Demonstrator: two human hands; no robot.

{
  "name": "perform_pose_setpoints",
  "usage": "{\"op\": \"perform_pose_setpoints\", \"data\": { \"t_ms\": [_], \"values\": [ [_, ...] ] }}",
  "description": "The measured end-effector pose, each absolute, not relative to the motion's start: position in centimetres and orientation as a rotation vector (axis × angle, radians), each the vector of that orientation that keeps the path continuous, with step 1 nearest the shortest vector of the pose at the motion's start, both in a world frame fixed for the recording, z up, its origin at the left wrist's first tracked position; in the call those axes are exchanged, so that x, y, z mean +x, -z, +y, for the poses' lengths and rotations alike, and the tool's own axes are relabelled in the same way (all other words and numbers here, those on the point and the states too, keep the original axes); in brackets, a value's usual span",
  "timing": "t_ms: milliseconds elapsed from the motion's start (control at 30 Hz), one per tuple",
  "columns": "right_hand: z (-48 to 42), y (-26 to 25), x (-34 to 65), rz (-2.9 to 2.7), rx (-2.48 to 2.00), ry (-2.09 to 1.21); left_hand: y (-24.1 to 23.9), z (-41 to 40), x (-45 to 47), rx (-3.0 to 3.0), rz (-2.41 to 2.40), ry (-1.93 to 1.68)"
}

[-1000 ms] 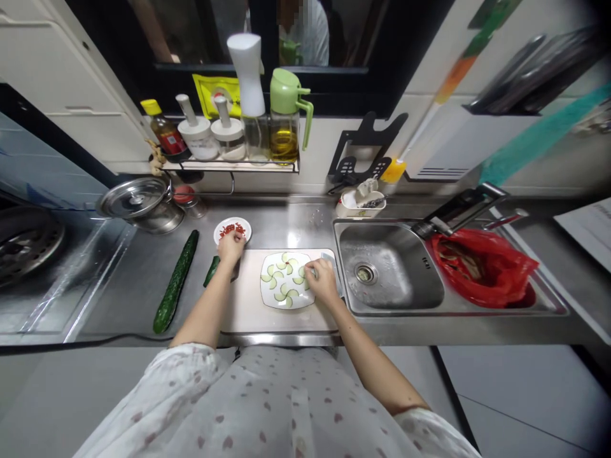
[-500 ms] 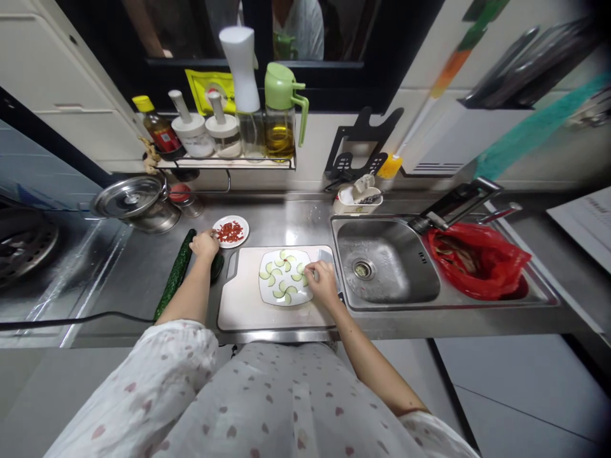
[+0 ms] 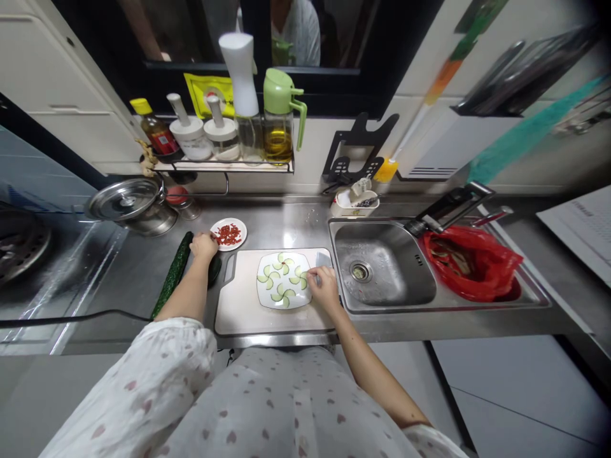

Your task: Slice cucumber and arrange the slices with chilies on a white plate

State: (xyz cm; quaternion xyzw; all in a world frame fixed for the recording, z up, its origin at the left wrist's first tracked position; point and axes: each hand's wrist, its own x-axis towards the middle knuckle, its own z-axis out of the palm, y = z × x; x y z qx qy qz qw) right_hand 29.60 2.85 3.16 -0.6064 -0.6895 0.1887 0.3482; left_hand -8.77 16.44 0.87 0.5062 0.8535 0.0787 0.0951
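My left hand point(image 3: 203, 246) is at the left rim of a small white plate point(image 3: 243, 231) that holds red chopped pieces point(image 3: 229, 235). Its fingers are curled together, and whatever they hold is hidden. Beneath that forearm lie a long green cucumber point(image 3: 174, 273) and a shorter dark green piece point(image 3: 214, 268). My right hand point(image 3: 325, 287) hovers by the right rim of a squarish white plate point(image 3: 267, 299), fingertips pinched on something too small to make out. Curved cucumber slices point(image 3: 283, 296) form pinwheels on this plate, with a red dot on the top one. A white cutting board point(image 3: 236, 312) lies under the plate.
To the right is a steel sink point(image 3: 386, 267), with a red plastic bag point(image 3: 472, 264) beside the faucet point(image 3: 449, 207). Behind, a rack point(image 3: 224, 167) bears bottles and seasoning jars. A lidded pot point(image 3: 131, 207) stands back left; a black cord point(image 3: 76, 318) crosses the counter.
My right hand has drawn slightly rightward from the plate of cucumber slices. My left hand stays by the small plate. The whole view has shifted a little.
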Motion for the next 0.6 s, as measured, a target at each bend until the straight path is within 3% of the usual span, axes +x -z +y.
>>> {"op": "perform_pose_setpoints", "data": {
  "t_ms": [600],
  "values": [
    [3.09,-2.79,29.18,-1.787,-1.566,-0.516,-0.99,15.99,-8.93,1.384,2.432,-0.58]
  ]
}}
